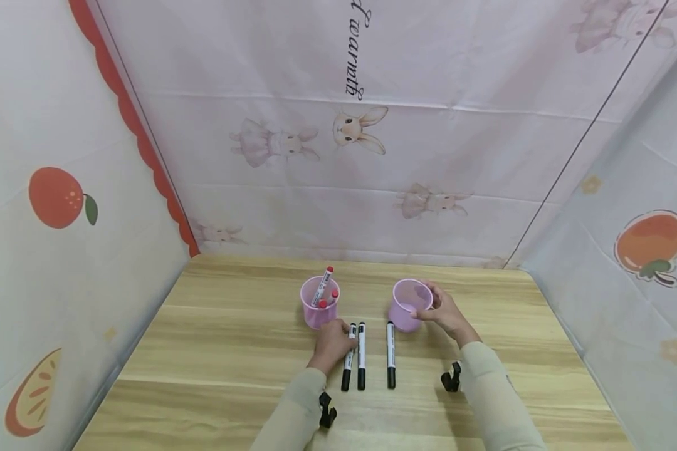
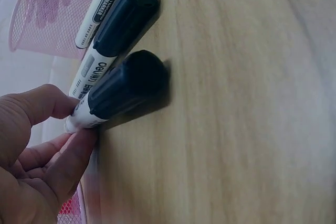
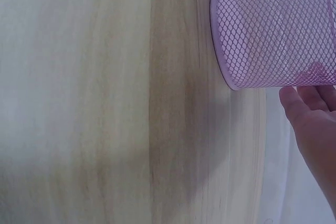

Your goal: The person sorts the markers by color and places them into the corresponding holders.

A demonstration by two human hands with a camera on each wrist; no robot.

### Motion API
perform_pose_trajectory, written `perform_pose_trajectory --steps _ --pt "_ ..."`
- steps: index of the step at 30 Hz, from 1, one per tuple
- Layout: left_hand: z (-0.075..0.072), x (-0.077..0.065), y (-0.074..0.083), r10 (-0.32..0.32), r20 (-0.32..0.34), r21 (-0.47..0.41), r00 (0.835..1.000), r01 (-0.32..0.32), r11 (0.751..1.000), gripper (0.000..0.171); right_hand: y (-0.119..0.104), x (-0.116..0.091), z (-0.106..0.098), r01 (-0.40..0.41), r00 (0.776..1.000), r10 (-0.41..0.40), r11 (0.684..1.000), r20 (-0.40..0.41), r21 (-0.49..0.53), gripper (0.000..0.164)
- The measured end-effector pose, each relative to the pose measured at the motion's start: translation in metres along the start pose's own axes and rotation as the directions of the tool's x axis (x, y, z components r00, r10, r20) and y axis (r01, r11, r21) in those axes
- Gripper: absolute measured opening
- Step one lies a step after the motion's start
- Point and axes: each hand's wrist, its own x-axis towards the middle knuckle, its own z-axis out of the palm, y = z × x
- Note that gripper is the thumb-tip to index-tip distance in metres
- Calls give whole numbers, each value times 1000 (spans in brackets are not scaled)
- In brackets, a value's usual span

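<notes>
My left hand (image 1: 333, 343) pinches the leftmost black-capped marker (image 2: 126, 85) between thumb and fingers, as the left wrist view shows up close. That marker lies on the table beside a second black-capped marker (image 1: 362, 358). A third black-capped marker (image 1: 391, 360) lies further right, near the right-hand pink mesh pen cup (image 1: 404, 319). My right hand (image 1: 446, 316) holds this upright cup at its right side, thumb at the front rim and fingers behind. No pens show inside it. Another pink mesh pen cup (image 1: 318, 318), just beyond my left hand, contains several red-capped markers (image 1: 323, 288).
The wooden table (image 1: 220, 363) meets a printed cloth backdrop (image 1: 338, 219) at its far edge. Cloth panels also stand on the left and right. A black clip-like piece (image 1: 327, 411) sits at the left wrist, and another (image 1: 451, 378) at the right.
</notes>
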Motion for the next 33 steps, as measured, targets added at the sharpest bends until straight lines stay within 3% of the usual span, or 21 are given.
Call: perform_pose_trajectory --steps 7,15,22,29,33 --pt "0 1 -1 13 0 -7 1000 -13 1000 25 1 0 0 -24 1000 24 999 -6 49 82" --pt "-11 -9 10 36 -21 -61 999 -38 997 36 2 0 1 -27 1000 27 997 9 71 84" --pt "-13 -9 12 41 -1 -62 999 -41 997 38 0 -3 0 -10 1000 10 998 8 67 81" --pt "-14 -12 17 39 8 -157 999 -38 987 38 1 -3 -1 -4 1000 4 998 3 60 82" --pt "-14 -14 19 93 -34 -208 995 -98 973 36 4 -1 -2 -4 1000 4 999 9 54 83"
